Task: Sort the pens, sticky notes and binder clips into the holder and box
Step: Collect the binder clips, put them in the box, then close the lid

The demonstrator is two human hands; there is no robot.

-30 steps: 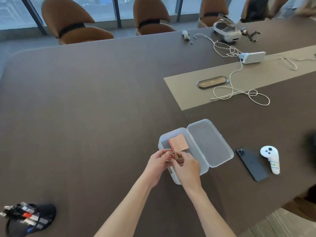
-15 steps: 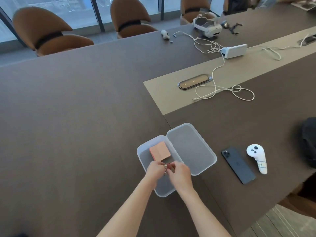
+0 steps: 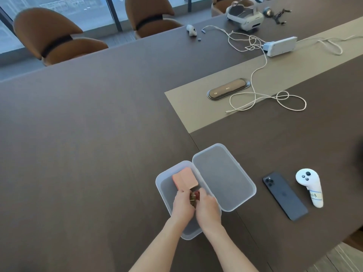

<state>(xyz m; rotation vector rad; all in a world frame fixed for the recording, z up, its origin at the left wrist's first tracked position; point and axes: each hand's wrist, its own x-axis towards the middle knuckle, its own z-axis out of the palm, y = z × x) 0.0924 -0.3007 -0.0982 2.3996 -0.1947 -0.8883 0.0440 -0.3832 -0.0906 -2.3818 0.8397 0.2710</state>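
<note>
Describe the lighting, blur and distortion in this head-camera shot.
Head view: soft daylight from the windows, no harsh shadows on the table; wide-angle bending curves its edges; the small items between the left hand and right hand are too blurred to identify.

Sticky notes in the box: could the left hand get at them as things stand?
Probably yes. The sticky notes lie uncovered in the open box, just beyond the left hand, though it is busy with small clips.

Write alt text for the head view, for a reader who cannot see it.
Both hands, left hand and right hand, hold small clips over an open clear box containing pink sticky notes. A phone and white controller lie to its right on the dark table.
</note>
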